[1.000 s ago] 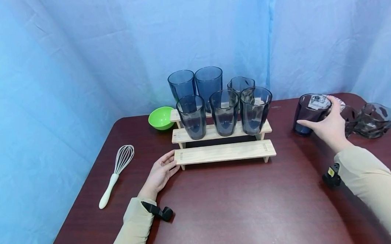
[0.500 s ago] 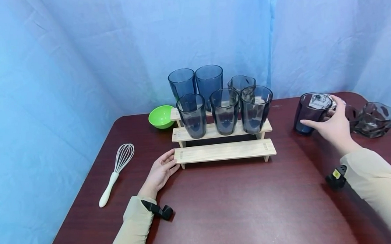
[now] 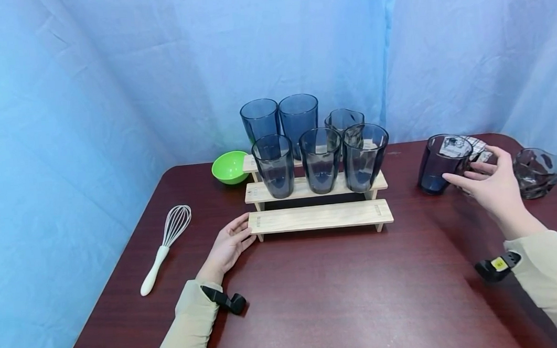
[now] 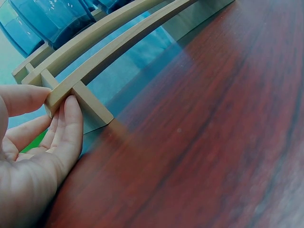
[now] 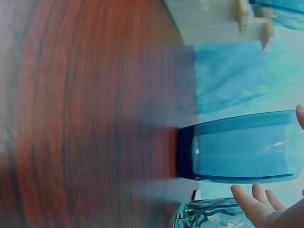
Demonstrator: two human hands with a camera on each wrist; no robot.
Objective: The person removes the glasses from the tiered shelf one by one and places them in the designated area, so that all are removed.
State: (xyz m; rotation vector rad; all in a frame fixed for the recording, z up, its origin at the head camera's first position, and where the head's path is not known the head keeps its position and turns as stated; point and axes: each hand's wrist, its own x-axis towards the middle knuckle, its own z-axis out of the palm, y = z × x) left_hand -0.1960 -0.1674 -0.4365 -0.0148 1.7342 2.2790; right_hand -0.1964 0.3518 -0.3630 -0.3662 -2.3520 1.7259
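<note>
My left hand [image 3: 227, 246] pinches the left end of a three-tier wooden stand [image 3: 320, 217] by its lowest board, thumb above and fingers below in the left wrist view. Over at the right, my right hand [image 3: 492, 186] has its fingers spread beside a tall blue-grey glass tumbler [image 3: 436, 168]. That tumbler stands upright on the table; in the right wrist view a gap shows between the lower fingers [image 5: 256, 202] and the tumbler [image 5: 242, 149]. A short wavy glass [image 3: 538, 173] stands just right of the hand. Another wavy glass is mostly hidden behind it.
Three tall tumblers [image 3: 322, 164] line the stand's middle tier. On its top tier are two tall tumblers [image 3: 299, 120] and a wavy glass [image 3: 344, 119]. A green bowl [image 3: 230, 168] and a whisk [image 3: 166, 248] lie left. A patterned item [image 3: 480, 147] sits behind the right tumbler.
My right hand has moved right and away from the tall tumbler, its fingers leaving the rim. The tumbler has stayed in place. My left hand has not moved.
</note>
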